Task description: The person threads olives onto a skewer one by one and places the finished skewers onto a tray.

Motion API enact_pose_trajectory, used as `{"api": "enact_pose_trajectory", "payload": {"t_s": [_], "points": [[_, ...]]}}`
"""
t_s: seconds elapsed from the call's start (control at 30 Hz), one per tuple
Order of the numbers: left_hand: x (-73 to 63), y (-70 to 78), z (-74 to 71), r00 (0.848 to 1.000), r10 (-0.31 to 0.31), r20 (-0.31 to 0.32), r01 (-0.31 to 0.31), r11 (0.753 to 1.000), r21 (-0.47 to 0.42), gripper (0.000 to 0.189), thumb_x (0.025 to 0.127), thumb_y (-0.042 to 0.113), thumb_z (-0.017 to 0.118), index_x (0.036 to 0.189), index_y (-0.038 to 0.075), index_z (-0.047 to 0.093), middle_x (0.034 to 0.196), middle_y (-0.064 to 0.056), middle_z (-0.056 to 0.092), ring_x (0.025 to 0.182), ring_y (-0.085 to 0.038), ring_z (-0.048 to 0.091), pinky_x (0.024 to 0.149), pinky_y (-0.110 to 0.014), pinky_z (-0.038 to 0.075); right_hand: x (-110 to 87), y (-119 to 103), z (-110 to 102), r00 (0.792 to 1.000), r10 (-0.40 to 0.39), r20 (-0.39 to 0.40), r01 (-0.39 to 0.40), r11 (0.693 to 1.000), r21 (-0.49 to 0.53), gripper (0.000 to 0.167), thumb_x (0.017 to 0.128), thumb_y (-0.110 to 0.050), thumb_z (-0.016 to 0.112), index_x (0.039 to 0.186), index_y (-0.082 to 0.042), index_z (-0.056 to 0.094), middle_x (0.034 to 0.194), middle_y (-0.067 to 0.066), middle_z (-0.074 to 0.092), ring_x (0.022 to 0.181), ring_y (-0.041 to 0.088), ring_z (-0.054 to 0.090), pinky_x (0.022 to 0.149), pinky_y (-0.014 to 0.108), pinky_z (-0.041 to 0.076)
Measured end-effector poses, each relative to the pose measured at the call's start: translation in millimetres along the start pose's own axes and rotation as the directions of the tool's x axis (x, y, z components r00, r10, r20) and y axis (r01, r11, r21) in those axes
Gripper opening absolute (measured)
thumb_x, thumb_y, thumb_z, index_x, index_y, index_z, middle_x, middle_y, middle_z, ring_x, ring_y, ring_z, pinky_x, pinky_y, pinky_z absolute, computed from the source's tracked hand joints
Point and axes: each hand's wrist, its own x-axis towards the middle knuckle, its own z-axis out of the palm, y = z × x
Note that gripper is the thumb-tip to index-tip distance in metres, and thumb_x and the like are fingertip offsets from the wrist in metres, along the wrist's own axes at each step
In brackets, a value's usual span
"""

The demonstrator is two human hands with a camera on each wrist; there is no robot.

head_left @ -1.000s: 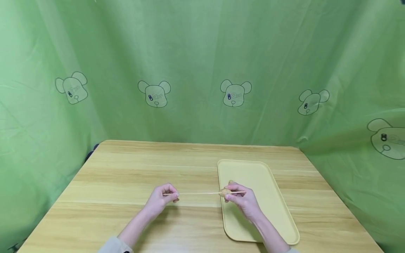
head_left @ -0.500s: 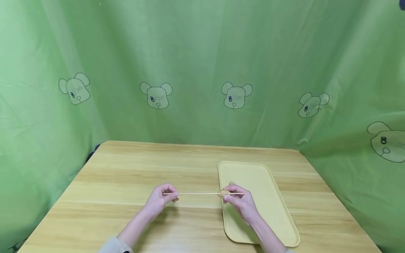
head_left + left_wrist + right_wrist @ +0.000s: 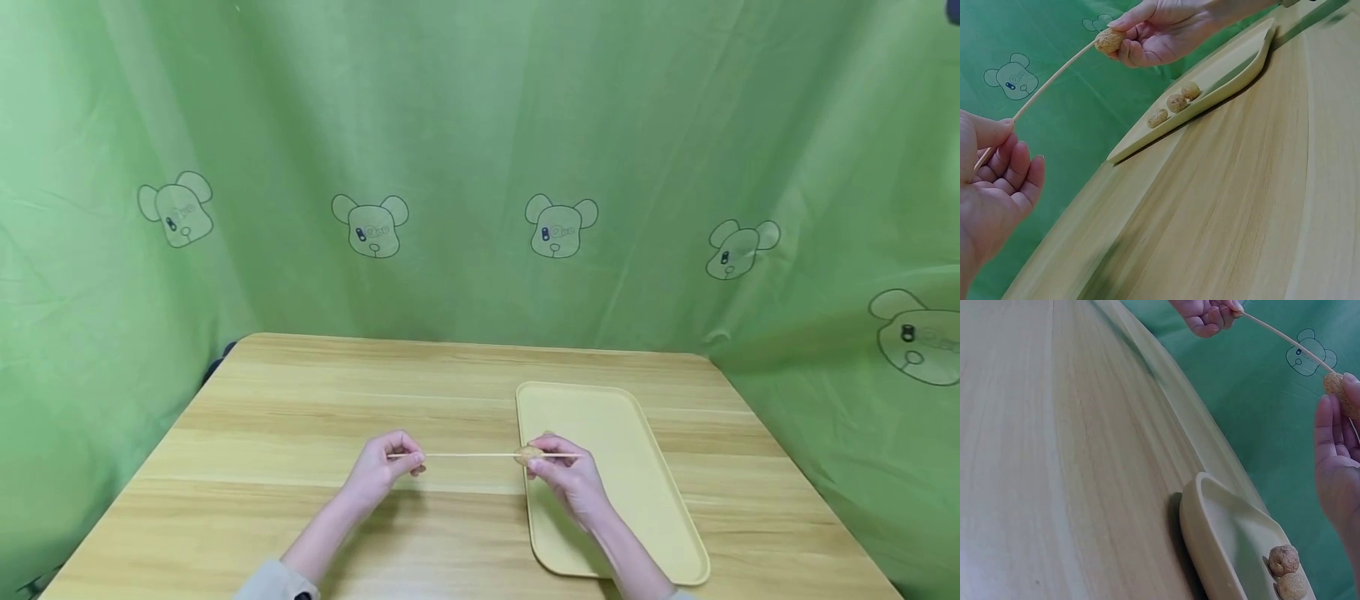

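Note:
A thin bamboo skewer (image 3: pixel 472 455) lies level between my two hands, above the table. My left hand (image 3: pixel 378 471) pinches it near its left end between thumb and fingers. Threaded on the skewer toward its right end is a brown, wrinkled, fried-looking ball (image 3: pixel 1110 40). Thumb and fingertips of my right hand (image 3: pixel 576 483) pinch this ball, and the skewer's right end pokes out past it over the palm. Three similar brown balls (image 3: pixel 1177 103) lie in a row in the tray (image 3: pixel 615 475) below; my right hand mostly hides them in the head view.
The cream, low-rimmed tray stands on the right half of the wood-grain table (image 3: pixel 285 417), under my right forearm. A green curtain (image 3: pixel 465 125) printed with bear heads hangs behind the table and along both sides.
My right hand and the ball have shifted slightly left along the skewer. The left hand keeps its pinch, almost still. The head view has tilted a little.

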Motion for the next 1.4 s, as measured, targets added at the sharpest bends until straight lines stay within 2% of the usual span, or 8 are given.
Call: {"api": "enact_pose_trajectory", "payload": {"t_s": [0.17, 0.37, 0.67, 0.87, 1.2, 1.4], "points": [[1.0, 0.4, 0.7, 1.0, -0.007, 0.0, 0.007, 1.0, -0.002, 0.012, 0.084, -0.004, 0.059, 0.085, -0.015, 0.054, 0.075, -0.007, 0.058, 0.073, -0.021, 0.059, 0.071, -0.026, 0.049, 1.3, 1.6, -0.2, 1.0, -0.008, 0.003, 0.008, 1.0, 0.0, 0.033, 0.079, 0.018, 0.051, 0.096, -0.005, 0.067, 0.096, 0.004, 0.059, 0.078, 0.011, 0.063, 0.072, 0.022, 0.053], [0.6, 1.9, 1.6, 1.0, -0.003, 0.007, 0.003, 1.0, 0.001, 0.014, 0.084, -0.003, 0.059, 0.086, -0.016, 0.054, 0.075, -0.006, 0.058, 0.071, -0.015, 0.058, 0.07, -0.026, 0.049, 1.7, 4.1, -0.8, 1.0, -0.013, 0.006, 0.013, 1.0, 0.01, 0.032, 0.079, 0.018, 0.052, 0.097, -0.004, 0.067, 0.095, 0.005, 0.059, 0.078, 0.012, 0.063, 0.072, 0.022, 0.053], [0.9, 0.6, 4.9, 1.0, -0.02, 0.006, 0.02, 1.0, -0.011, 0.012, 0.084, -0.005, 0.058, 0.086, -0.016, 0.054, 0.075, -0.005, 0.058, 0.07, -0.013, 0.057, 0.07, -0.025, 0.049, 2.1, 6.5, -0.7, 0.998, -0.041, 0.052, 0.039, 0.999, 0.038, 0.033, 0.08, 0.019, 0.05, 0.099, -0.003, 0.067, 0.094, 0.005, 0.06, 0.078, 0.011, 0.063, 0.072, 0.022, 0.053], [-0.5, 4.8, 7.4, 1.0, -0.022, -0.006, 0.022, 1.0, -0.006, 0.008, 0.084, -0.005, 0.058, 0.084, -0.012, 0.056, 0.074, -0.005, 0.057, 0.069, -0.013, 0.057, 0.07, -0.025, 0.049, 2.3, 8.6, -0.5, 0.998, -0.035, 0.046, 0.034, 0.999, 0.021, 0.033, 0.08, 0.019, 0.05, 0.1, -0.001, 0.066, 0.093, 0.004, 0.06, 0.078, 0.011, 0.062, 0.072, 0.022, 0.053], [0.5, 2.2, 8.3, 1.0, -0.022, -0.008, 0.022, 1.0, -0.018, 0.013, 0.083, -0.003, 0.06, 0.085, -0.015, 0.055, 0.074, -0.005, 0.058, 0.069, -0.013, 0.057, 0.068, -0.025, 0.048, 3.5, 11.5, 3.3, 1.0, -0.005, 0.021, 0.004, 1.0, 0.008, 0.033, 0.08, 0.018, 0.051, 0.097, -0.006, 0.067, 0.095, 0.003, 0.056, 0.079, 0.011, 0.062, 0.072, 0.021, 0.052], [0.8, 3.1, 8.5, 1.0, -0.012, -0.011, 0.012, 1.0, -0.014, 0.008, 0.083, -0.005, 0.058, 0.084, -0.013, 0.056, 0.074, -0.006, 0.058, 0.068, -0.013, 0.057, 0.068, -0.024, 0.049, 6.2, 12.5, 5.6, 1.0, 0.006, 0.02, -0.006, 1.0, 0.017, 0.034, 0.08, 0.018, 0.052, 0.097, -0.007, 0.067, 0.095, 0.003, 0.057, 0.079, 0.011, 0.062, 0.072, 0.021, 0.053]]}}
